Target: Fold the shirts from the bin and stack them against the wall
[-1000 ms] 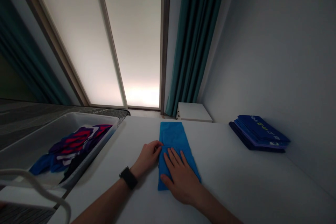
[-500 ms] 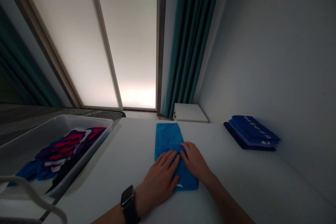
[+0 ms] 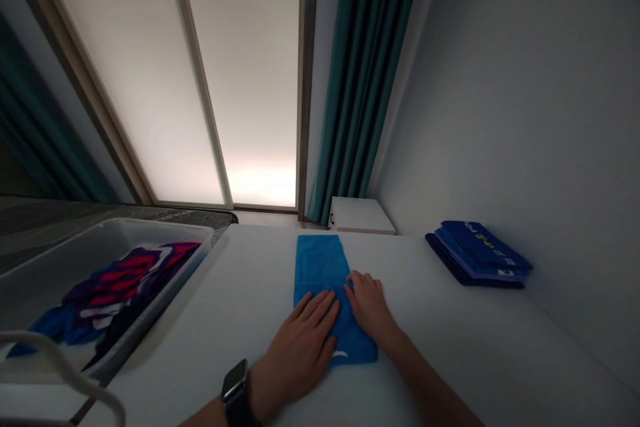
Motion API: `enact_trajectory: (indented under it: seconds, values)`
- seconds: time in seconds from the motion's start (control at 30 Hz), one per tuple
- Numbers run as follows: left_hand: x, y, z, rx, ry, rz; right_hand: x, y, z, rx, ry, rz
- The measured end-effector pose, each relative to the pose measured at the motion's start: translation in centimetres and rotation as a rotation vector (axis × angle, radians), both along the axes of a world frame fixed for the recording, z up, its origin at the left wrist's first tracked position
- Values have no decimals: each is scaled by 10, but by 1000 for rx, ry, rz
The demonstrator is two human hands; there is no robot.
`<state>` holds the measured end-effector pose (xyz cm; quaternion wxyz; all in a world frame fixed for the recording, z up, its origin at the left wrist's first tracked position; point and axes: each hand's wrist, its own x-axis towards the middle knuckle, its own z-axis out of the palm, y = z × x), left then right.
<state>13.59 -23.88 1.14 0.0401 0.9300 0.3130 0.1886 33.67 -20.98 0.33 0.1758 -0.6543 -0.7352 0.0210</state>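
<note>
A bright blue garment [image 3: 323,267], folded into a long narrow strip, lies on the white table [image 3: 450,340] and runs away from me. My left hand [image 3: 300,347], with a dark watch on the wrist, lies flat on its near left part, fingers stretched out. My right hand [image 3: 369,305] rests on the strip's right edge with the fingers together and slightly curled. Both hands press on the cloth, and I cannot see anything gripped in either.
A clear plastic bin [image 3: 165,230] at the left holds several purple, red and blue clothes. A stack of dark blue folded clothes [image 3: 477,253] sits at the right by the wall. A white hanger [image 3: 65,363] shows at the lower left. Beyond the table stands a small white cabinet [image 3: 363,215].
A second ago my left hand pinched the strip's left edge and my right lay flat on the middle. Now the left lies flat on the near end and the right is at the right edge.
</note>
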Motion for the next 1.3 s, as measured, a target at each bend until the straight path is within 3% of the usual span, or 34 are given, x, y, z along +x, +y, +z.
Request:
enact_trajectory:
  seconds: [0.43, 0.57, 0.73, 0.87, 1.03, 1.3]
  values:
    - [-2, -3, -13, 58, 65, 56, -1, 3, 9, -70, 2, 24]
    - [-1, -4, -12, 61, 49, 65, -3, -3, 16, 35, -85, 5]
    - [0, -6, -12, 92, 78, 74, -12, -17, 4, 226, -75, 212]
    - [-2, -5, -12, 97, 90, 73, -17, -23, -11, 119, -85, 285]
    - [-14, 4, -11, 42, 68, 97, -17, -24, -8, -73, -78, 250]
    - [-24, 7, -6, 11, 122, 103, -23, -29, -4, -55, -77, 232]
